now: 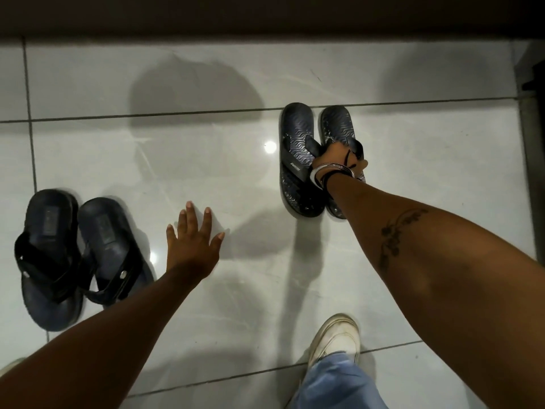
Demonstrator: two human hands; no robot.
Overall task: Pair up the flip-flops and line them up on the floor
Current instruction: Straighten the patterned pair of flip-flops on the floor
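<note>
White tiled floor (206, 137) carried two flip-flop pairs: plain pair (79, 258) lower left, wave-textured pair (306, 160) centre right. Right hand (339, 157) gripped the textured pair's straps; left hand (194, 243) hovered, fingers (188, 214) spread, empty.

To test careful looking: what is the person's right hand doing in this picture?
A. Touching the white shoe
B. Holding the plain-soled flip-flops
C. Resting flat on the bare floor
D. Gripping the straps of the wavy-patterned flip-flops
D: the right hand is closed on the straps of the wavy-patterned flip-flops.
</note>
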